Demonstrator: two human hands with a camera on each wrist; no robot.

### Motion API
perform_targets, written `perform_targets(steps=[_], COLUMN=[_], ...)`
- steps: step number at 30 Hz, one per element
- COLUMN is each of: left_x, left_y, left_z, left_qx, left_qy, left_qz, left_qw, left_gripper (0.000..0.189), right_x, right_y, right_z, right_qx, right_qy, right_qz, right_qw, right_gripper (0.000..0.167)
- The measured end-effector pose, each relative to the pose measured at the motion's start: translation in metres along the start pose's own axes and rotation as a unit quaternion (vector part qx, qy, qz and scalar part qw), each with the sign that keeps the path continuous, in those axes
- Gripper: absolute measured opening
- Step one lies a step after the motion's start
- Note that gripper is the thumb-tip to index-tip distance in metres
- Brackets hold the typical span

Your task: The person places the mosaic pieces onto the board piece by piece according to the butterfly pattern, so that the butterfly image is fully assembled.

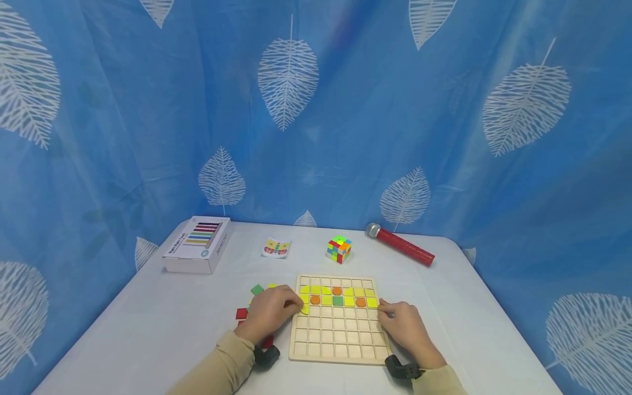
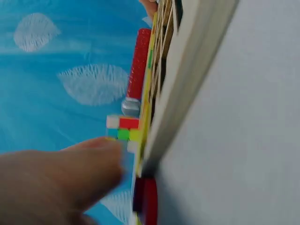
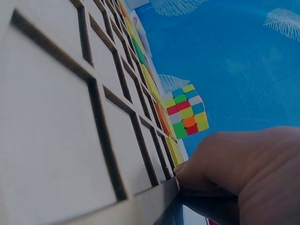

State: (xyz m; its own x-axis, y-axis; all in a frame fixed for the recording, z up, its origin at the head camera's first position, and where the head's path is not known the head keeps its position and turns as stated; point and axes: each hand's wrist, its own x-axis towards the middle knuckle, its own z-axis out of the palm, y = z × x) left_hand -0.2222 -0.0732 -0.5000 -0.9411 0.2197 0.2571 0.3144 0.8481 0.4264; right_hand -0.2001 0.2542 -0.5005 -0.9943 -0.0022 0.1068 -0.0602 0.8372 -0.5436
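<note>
A wooden grid board [image 1: 340, 351] lies on the table, with yellow tiles [image 1: 326, 300], orange round pieces [image 1: 315, 300] and a green square tile [image 1: 338, 301] in its upper rows. At the board's left edge my left hand [image 1: 271, 310] pinches a yellow tile [image 1: 305, 310] over the start of the third row. Only the thumb of that hand [image 2: 70, 178] shows in the left wrist view, blurred. My right hand [image 1: 406, 326] grips the board's right edge beside the row of tiles. In the right wrist view its thumb tip [image 3: 182, 171] presses the rim near a yellow tile [image 3: 173, 150].
Loose red tiles [image 1: 241, 313] and green tiles [image 1: 257, 289] lie left of the board, partly under my left arm. Farther back stand a white box [image 1: 197, 247], a picture card [image 1: 276, 248], a puzzle cube [image 1: 339, 249] and a red microphone [image 1: 405, 247]. A blue curtain hangs behind.
</note>
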Motion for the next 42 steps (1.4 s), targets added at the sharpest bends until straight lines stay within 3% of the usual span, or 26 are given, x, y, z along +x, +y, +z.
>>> perform_targets(steps=[2,5,7,9,17,27,42], left_x=[0.002,0.005,0.006,0.007,0.010,0.010,0.011], left_y=[-0.005,-0.015,-0.023,-0.030,-0.045,-0.045,-0.041], left_z=[-0.004,-0.013,-0.018,-0.020,-0.012,-0.004,-0.010], left_qx=[-0.026,-0.070,-0.086,-0.091,-0.062,-0.021,-0.056], left_qy=[0.028,0.076,0.090,0.084,0.041,0.013,0.034], left_qz=[-0.063,-0.154,-0.187,-0.201,-0.215,-0.201,-0.203], left_qw=[0.9973,0.9826,0.9744,0.9718,0.9739,0.9793,0.9770], left_gripper=[0.012,0.017,0.019,0.020,0.034,0.042,0.026], right_x=[0.000,0.001,0.002,0.002,0.001,-0.001,-0.001], right_y=[0.000,0.000,0.001,0.001,-0.001,-0.003,0.002], right_z=[0.000,0.000,-0.001,-0.001,-0.003,0.002,0.002], right_qx=[0.004,0.008,0.007,0.005,0.012,0.021,0.019], right_qy=[0.001,-0.001,-0.002,-0.002,-0.008,-0.010,0.000], right_qz=[-0.003,0.002,0.005,0.009,0.003,0.020,0.017], right_qw=[1.0000,1.0000,1.0000,0.9999,0.9999,0.9995,0.9997], right_gripper=[0.025,0.025,0.026,0.026,0.025,0.025,0.025])
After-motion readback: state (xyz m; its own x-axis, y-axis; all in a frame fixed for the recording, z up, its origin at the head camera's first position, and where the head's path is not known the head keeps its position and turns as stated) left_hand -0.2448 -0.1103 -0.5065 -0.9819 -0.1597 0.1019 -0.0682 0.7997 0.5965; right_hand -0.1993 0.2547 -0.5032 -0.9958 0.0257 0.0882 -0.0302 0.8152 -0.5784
